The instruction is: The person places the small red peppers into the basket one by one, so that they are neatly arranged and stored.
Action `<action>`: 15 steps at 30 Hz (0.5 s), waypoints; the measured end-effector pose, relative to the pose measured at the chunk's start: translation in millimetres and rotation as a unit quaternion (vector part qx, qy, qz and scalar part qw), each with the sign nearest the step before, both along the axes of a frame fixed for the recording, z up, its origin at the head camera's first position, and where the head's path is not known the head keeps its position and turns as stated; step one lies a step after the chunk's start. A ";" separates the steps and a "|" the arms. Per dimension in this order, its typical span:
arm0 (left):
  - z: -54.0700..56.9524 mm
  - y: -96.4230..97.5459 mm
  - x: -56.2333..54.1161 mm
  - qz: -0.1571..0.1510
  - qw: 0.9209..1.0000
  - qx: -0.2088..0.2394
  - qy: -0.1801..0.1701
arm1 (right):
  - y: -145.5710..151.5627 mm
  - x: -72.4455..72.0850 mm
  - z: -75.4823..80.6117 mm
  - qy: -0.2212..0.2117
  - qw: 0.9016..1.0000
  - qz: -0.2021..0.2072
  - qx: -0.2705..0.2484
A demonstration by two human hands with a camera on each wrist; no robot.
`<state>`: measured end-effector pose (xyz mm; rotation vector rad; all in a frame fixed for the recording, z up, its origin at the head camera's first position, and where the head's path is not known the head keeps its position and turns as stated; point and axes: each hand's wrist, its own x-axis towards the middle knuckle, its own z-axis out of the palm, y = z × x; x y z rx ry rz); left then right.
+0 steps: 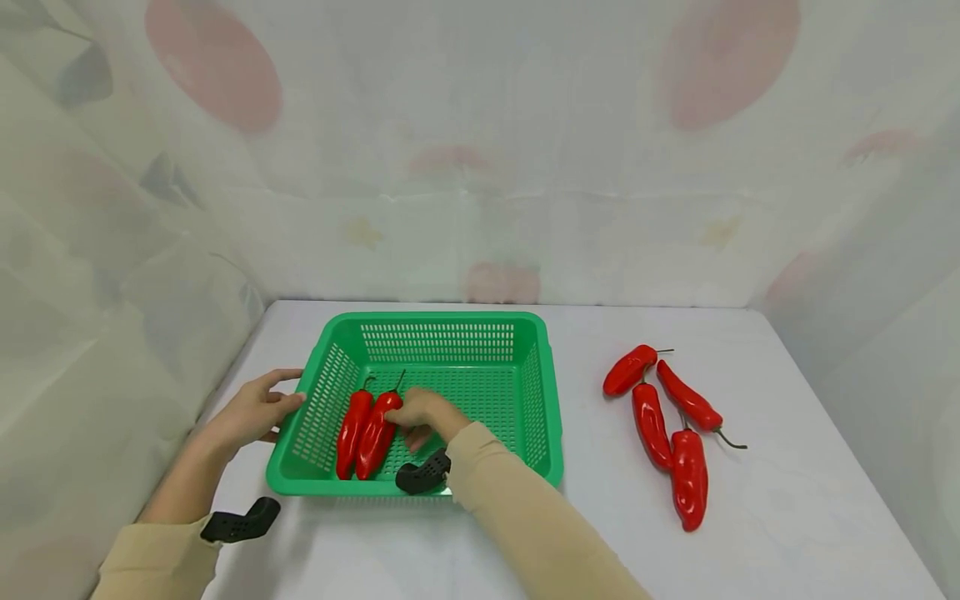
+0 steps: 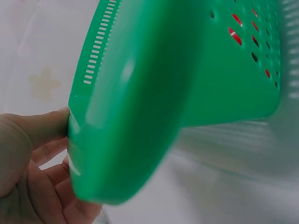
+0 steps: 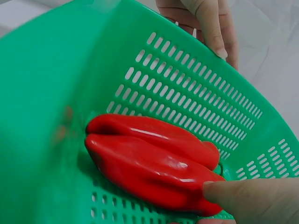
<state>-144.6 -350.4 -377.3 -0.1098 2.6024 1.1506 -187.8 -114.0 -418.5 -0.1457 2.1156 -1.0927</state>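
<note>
A green plastic basket (image 1: 480,396) with slotted walls stands on the left half of the table. My left hand (image 1: 251,408) grips its left rim, with the thumb against the rim's edge and other fingers lower down in the left wrist view. Inside, two red peppers lie side by side against the left wall. The right-hand red pepper (image 1: 377,437) is pinched near its stem end by my right hand (image 1: 427,412), whose thumb (image 3: 247,196) presses its upper side. Its neighbour, the other red pepper (image 1: 352,433), touches it and is not held.
To the right on the white table (image 1: 795,467) lies a loose group of several red peppers, among them a short one (image 1: 630,370), a slim one (image 1: 688,397) and a wider one (image 1: 689,482). A patterned sheet (image 1: 585,208) hangs behind and at both sides.
</note>
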 end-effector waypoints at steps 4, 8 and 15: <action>0.1 0.2 0.3 0.000 1.000 -0.005 0.003 | 4.7 -5.0 0.2 0.013 1.000 0.009 0.015; 0.9 0.8 0.3 0.000 1.000 -0.003 0.003 | 8.4 -7.5 0.9 0.024 1.000 0.012 0.009; 0.9 1.0 0.0 0.002 1.000 0.001 -0.002 | 18.3 -12.5 11.4 0.090 0.994 0.054 0.004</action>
